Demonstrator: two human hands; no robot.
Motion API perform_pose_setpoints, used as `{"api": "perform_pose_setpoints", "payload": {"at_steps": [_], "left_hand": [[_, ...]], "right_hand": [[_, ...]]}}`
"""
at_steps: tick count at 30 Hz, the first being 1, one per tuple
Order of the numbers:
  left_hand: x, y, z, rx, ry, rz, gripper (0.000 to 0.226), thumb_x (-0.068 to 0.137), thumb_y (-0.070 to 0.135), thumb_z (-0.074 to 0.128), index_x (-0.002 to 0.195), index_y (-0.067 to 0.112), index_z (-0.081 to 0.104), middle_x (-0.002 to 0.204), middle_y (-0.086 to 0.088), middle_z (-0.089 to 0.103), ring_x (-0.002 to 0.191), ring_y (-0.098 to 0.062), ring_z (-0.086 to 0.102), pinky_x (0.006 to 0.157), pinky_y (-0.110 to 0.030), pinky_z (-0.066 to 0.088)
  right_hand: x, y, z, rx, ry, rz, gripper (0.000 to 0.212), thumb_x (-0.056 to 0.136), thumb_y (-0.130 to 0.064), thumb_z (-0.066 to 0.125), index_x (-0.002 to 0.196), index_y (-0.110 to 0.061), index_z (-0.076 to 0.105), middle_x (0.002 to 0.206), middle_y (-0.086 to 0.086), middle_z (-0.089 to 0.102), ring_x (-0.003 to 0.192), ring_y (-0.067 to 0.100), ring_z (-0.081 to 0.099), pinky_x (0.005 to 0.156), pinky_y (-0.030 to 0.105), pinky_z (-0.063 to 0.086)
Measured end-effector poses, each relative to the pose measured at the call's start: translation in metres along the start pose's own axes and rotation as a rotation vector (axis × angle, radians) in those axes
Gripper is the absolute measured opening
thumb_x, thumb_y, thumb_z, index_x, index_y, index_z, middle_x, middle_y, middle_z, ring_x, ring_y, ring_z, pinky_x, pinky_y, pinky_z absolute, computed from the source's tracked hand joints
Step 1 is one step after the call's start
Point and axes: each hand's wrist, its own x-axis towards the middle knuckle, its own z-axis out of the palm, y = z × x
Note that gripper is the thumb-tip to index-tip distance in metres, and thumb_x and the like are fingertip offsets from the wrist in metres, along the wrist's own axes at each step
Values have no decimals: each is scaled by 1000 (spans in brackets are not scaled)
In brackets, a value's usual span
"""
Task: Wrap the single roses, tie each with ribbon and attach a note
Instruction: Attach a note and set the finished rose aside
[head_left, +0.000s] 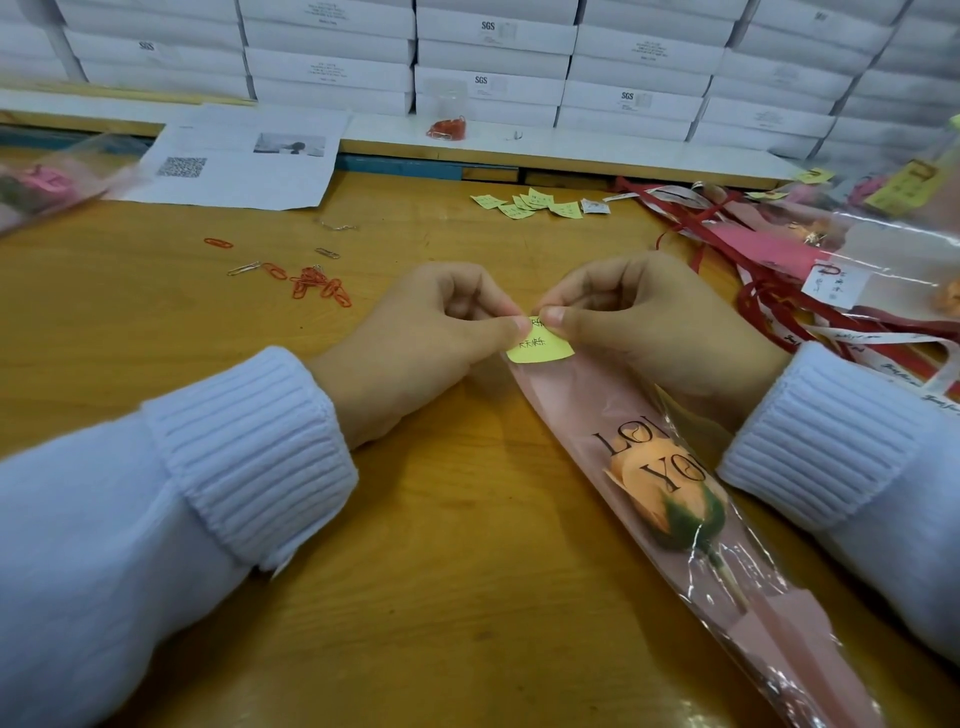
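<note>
We find the sleeve, pink-backed with a clear front, lying diagonally on the desk between both forearms. It contains one orange rose, bloom toward the hands and stem running to the lower right. At the sleeve's upper edge the left hand and right hand meet; the fingers of each are curled and pinch the handwritten yellow note between thumb and forefinger. Loose paper clips lie left of the hands, spare notes behind them, ribbons to the right. On the ledge behind, a small clear bag holds red clips. The stacked white boxes are closed; we cannot tell their contents
</note>
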Motion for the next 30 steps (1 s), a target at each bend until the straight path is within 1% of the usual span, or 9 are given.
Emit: {"api": "perform_pose_setpoints", "payload": {"at_steps": [4, 7, 11, 16, 20, 24, 30], "left_hand": [[0, 0, 1, -11, 9, -8, 3, 85, 13, 68, 83, 14, 66, 64, 6, 68, 53, 3, 60, 48, -8, 42], [0, 1, 2, -18, 13, -13, 3, 84, 13, 68, 84, 14, 65, 65, 7, 69, 57, 4, 63, 49, -8, 43], [-1, 2, 0, -36, -11, -19, 5, 83, 13, 70, 86, 13, 66, 65, 6, 70, 58, 2, 64, 49, -8, 44], [-2, 3, 0, -56, -28, -26, 7, 81, 11, 71, 86, 10, 66, 66, 4, 70, 57, 0, 64, 49, -8, 44], [-2, 4, 0, -56, -22, -42, 4, 82, 11, 70, 85, 11, 67, 65, 3, 70, 52, 2, 60, 49, -9, 43], [-2, 5, 1, -37, -7, -47, 2, 84, 13, 68, 85, 12, 67, 57, 9, 64, 49, 2, 54, 48, -11, 42], [-1, 4, 1, -24, 3, -48, 2, 85, 15, 67, 84, 14, 67, 57, 11, 63, 50, 3, 54, 49, -11, 43]], "right_hand": [[0, 0, 1, 21, 2, 6, 7, 86, -11, 65, 85, -14, 71, 72, 0, 73, 66, 10, 69, 56, 15, 51], [0, 0, 2, 35, 2, 3, 9, 86, -9, 64, 85, -17, 70, 72, 0, 73, 69, 11, 70, 56, 14, 51], [0, 0, 1, 54, -7, -1, 8, 86, -7, 65, 86, -13, 71, 73, 1, 73, 67, 11, 70, 57, 16, 52], [1, 1, 0, 34, -26, -10, 7, 84, -7, 66, 85, -11, 72, 78, 6, 74, 72, 16, 70, 62, 21, 55], [1, 1, -1, 31, -30, -12, 7, 84, -8, 66, 87, -10, 72, 77, 5, 74, 71, 16, 70, 61, 21, 55], [1, 1, 0, 41, -18, -9, 7, 84, -8, 66, 87, -10, 72, 74, 2, 73, 68, 11, 70, 58, 17, 52], [1, 1, 1, 43, 5, -2, 8, 86, -9, 65, 87, -11, 72, 77, 4, 74, 68, 12, 70, 57, 16, 52]]}}
